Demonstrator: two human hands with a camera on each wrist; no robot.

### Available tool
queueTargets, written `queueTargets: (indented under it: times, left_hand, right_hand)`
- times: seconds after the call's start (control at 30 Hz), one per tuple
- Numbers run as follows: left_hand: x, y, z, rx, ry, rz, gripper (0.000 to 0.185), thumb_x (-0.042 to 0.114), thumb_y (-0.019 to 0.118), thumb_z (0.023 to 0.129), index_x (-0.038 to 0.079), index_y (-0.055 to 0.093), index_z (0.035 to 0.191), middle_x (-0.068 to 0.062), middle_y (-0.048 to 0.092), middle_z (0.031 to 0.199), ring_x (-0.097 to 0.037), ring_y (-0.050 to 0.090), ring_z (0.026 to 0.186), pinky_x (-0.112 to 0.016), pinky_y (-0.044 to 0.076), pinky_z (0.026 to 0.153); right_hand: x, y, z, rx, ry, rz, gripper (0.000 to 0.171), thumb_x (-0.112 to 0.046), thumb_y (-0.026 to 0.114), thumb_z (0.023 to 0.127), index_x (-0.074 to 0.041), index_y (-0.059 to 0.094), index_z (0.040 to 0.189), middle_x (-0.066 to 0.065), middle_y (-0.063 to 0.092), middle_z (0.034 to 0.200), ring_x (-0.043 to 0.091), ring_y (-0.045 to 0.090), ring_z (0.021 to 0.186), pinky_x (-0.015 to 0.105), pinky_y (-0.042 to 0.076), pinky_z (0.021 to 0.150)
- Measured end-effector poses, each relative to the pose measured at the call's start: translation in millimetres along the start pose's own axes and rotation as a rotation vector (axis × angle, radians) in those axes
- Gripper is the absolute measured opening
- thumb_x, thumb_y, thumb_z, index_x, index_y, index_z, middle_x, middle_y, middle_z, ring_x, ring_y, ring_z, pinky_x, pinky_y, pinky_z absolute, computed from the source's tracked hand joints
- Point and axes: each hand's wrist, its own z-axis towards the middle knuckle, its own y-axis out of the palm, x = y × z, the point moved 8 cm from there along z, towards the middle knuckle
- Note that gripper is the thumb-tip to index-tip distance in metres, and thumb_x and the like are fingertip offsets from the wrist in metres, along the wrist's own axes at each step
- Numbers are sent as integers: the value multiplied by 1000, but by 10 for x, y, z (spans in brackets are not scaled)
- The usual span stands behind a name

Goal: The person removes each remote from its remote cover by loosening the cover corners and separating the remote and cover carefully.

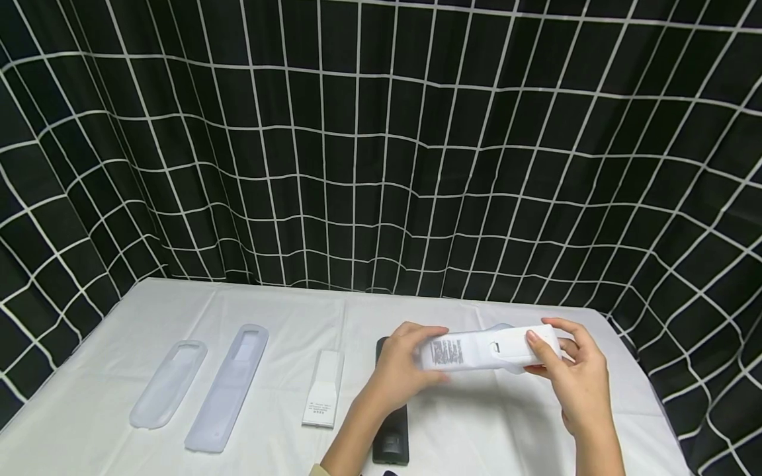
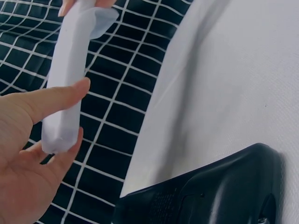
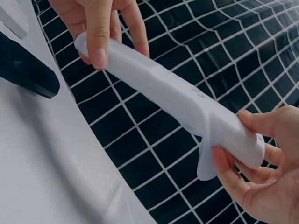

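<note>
Hands, left [image 1: 405, 370] and right [image 1: 574, 380], grip white remote [image 1: 491, 349], seemingly half-sleeved.

left hand [image 1: 400, 370]: raised, fingers curled, gripping | right hand [image 1: 574, 380]: raised, fingers pinching

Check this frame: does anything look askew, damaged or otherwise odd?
One thing stands out: the white remote, held in the air between the left hand and the right hand, is only partly in its clear silicone cover, whose loose edge flares out by the right hand. The items lying on the table look orderly.
</note>
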Motion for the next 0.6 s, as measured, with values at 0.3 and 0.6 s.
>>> queueTargets:
  times: [0.3,0.6]
  left_hand:
    - [-53,-81,-2,42,-52,-33,63,-1,95,68,11,75,126,-11,70,120,-16,60,102,-24,54,84]
    - [-40,-145,10,5,20,-10,60,0,94,71,6,74,127,-12,70,117,-11,60,95,-21,54,79]
  right_hand:
    - [37,-33,13,-23,41,-75,26,-6,77,96,-19,63,115,-12,71,81,7,71,65,24,63,62]
    - [69,0,8,-184,-3,-263,37,-8,79,96,-12,59,127,-12,71,82,3,70,72,22,62,71]
